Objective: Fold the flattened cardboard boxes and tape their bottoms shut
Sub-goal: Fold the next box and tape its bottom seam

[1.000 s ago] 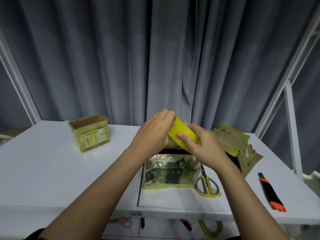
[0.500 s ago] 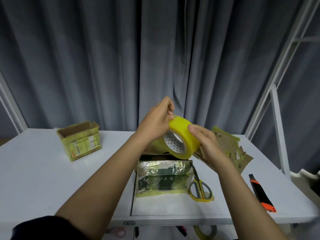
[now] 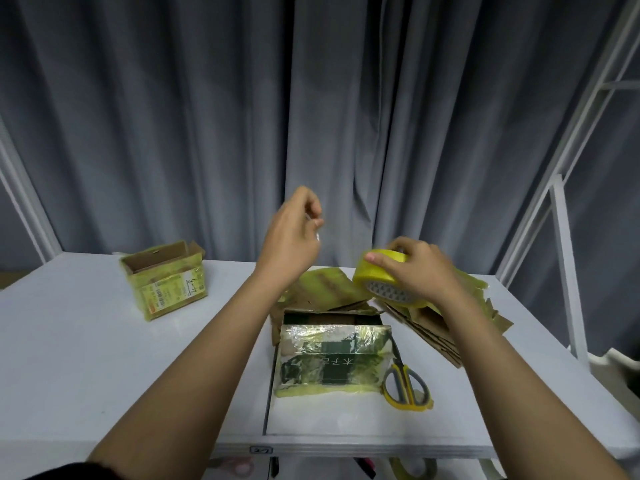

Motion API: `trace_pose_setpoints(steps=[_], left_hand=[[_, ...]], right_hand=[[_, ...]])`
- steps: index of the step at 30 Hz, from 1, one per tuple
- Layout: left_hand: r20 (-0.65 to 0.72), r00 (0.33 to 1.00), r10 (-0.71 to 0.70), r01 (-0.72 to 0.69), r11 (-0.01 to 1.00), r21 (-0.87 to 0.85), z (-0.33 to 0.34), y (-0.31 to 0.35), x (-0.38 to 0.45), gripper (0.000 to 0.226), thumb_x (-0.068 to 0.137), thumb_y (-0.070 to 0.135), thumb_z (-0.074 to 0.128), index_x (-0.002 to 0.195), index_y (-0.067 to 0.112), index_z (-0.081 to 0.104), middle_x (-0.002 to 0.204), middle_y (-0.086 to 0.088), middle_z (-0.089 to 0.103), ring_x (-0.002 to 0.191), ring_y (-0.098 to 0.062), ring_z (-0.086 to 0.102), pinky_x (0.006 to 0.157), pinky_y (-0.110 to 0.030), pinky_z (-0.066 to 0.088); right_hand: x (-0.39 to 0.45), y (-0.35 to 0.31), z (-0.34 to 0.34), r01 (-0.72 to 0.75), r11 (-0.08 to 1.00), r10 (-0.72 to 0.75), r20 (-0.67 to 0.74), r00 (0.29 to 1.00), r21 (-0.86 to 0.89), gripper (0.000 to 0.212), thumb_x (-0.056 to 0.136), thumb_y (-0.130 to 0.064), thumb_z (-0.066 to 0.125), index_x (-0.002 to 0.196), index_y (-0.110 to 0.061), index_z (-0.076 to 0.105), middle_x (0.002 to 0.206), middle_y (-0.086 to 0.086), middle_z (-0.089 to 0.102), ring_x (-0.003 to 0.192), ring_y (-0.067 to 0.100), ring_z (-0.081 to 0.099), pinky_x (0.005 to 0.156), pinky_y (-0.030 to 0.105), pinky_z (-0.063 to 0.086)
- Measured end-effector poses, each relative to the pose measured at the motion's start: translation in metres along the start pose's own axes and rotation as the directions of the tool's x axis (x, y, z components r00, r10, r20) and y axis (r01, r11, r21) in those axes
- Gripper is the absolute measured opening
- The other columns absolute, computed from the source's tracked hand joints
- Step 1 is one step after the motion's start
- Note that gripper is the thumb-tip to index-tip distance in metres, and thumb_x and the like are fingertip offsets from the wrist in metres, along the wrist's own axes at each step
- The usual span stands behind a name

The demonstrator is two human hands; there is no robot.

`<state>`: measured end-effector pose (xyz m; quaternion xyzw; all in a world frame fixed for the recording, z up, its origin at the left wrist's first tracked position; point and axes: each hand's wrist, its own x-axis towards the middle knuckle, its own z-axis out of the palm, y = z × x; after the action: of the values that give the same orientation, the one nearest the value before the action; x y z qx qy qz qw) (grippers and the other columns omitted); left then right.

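My right hand (image 3: 420, 271) grips a yellow tape roll (image 3: 379, 277) above the flattened cardboard boxes (image 3: 446, 336) at the right of the white table (image 3: 104, 341). My left hand (image 3: 292, 233) is raised left of the roll, its fingertips pinching a glossy, blurred tape end. Below both hands stands a folded cardboard box (image 3: 332, 358) covered in old shiny tape, its flaps (image 3: 322, 289) spread open behind it.
A small folded box (image 3: 164, 277) stands open at the back left. Yellow-handled scissors (image 3: 405, 382) lie right of the middle box. A grey curtain hangs behind the table and a white frame (image 3: 568, 271) rises at the right. Another tape roll (image 3: 412, 469) sits under the table.
My hands have parted: the left rose and moved left with the tape end, while the right carried the roll down and to the right.
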<state>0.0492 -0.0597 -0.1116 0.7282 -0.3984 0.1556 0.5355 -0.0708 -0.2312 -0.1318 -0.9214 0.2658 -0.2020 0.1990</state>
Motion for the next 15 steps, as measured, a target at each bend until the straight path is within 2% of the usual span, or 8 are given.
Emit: trace_pose_setpoints(steps=[3, 5, 7, 10, 12, 14, 15], left_hand=[[-0.021, 0.993, -0.115, 0.114, 0.993, -0.035, -0.003, -0.017, 0.0, 0.014, 0.091, 0.005, 0.054, 0.091, 0.016, 0.045, 0.08, 0.012, 0.049, 0.066, 0.003, 0.048, 0.062, -0.011, 0.037], [0.023, 0.99, -0.139, 0.14, 0.989, -0.037, -0.006, -0.028, -0.003, 0.011, 0.092, 0.006, 0.054, 0.094, 0.015, 0.047, 0.086, 0.007, 0.051, 0.07, 0.001, 0.047, 0.062, -0.005, 0.036], [0.077, 0.974, -0.212, 0.218, 0.973, -0.076, -0.01, -0.038, -0.008, 0.009, 0.093, 0.009, 0.054, 0.096, 0.016, 0.05, 0.09, 0.004, 0.052, 0.07, -0.002, 0.047, 0.06, -0.004, 0.038], [0.121, 0.943, -0.309, 0.324, 0.936, -0.137, -0.016, -0.054, -0.021, 0.01, 0.093, 0.01, 0.054, 0.094, 0.02, 0.052, 0.089, 0.006, 0.053, 0.073, -0.006, 0.051, 0.06, -0.007, 0.042], [0.151, 0.919, -0.365, 0.385, 0.912, -0.141, -0.018, -0.064, -0.032, 0.01, 0.094, 0.012, 0.053, 0.095, 0.023, 0.053, 0.091, 0.006, 0.054, 0.079, -0.009, 0.054, 0.064, -0.014, 0.043], [0.179, 0.892, -0.416, 0.44, 0.889, -0.126, -0.017, -0.074, -0.045, 0.01, 0.095, 0.015, 0.052, 0.102, 0.022, 0.055, 0.095, 0.005, 0.055, 0.082, -0.009, 0.055, 0.062, -0.015, 0.039], [0.183, 0.881, -0.436, 0.462, 0.878, -0.129, -0.016, -0.079, -0.051, 0.012, 0.096, 0.015, 0.051, 0.105, 0.021, 0.056, 0.096, 0.005, 0.055, 0.082, -0.007, 0.055, 0.061, -0.014, 0.039]], right_hand=[[0.004, 0.003, -0.006, 0.003, 0.932, -0.037, 0.086, 0.996, 0.362, 0.048, 0.071, -0.07, 0.062, 0.086, -0.025, 0.062, 0.083, 0.002, 0.067, 0.078, 0.018, 0.063, 0.071, 0.035, 0.05], [0.007, 0.001, -0.007, 0.022, 0.889, -0.101, 0.148, 0.984, 0.458, 0.028, 0.078, -0.057, 0.067, 0.089, -0.031, 0.069, 0.089, 0.0, 0.07, 0.083, 0.016, 0.067, 0.077, 0.034, 0.052], [0.008, -0.004, -0.008, 0.026, 0.882, -0.137, 0.201, 0.97, 0.471, 0.015, 0.082, -0.047, 0.068, 0.093, -0.037, 0.074, 0.093, -0.011, 0.072, 0.087, 0.007, 0.068, 0.079, 0.028, 0.052], [0.012, -0.011, -0.004, 0.082, 0.931, -0.151, 0.172, 0.974, 0.356, 0.018, 0.08, -0.054, 0.068, 0.095, -0.045, 0.073, 0.105, -0.018, 0.069, 0.099, 0.008, 0.063, 0.089, 0.037, 0.052], [0.01, -0.019, 0.0, 0.16, 0.98, -0.18, 0.181, 0.967, 0.117, 0.026, 0.081, -0.059, 0.063, 0.105, -0.05, 0.068, 0.118, -0.019, 0.065, 0.109, 0.01, 0.059, 0.092, 0.039, 0.05], [0.008, -0.027, 0.004, 0.263, 0.959, -0.234, 0.229, 0.945, -0.102, 0.03, 0.087, -0.058, 0.057, 0.115, -0.049, 0.065, 0.124, -0.017, 0.062, 0.113, 0.011, 0.056, 0.088, 0.036, 0.05], [0.008, -0.03, 0.007, 0.3, 0.943, -0.258, 0.247, 0.934, -0.148, 0.029, 0.089, -0.056, 0.056, 0.115, -0.047, 0.065, 0.125, -0.017, 0.062, 0.113, 0.012, 0.056, 0.087, 0.035, 0.05]])
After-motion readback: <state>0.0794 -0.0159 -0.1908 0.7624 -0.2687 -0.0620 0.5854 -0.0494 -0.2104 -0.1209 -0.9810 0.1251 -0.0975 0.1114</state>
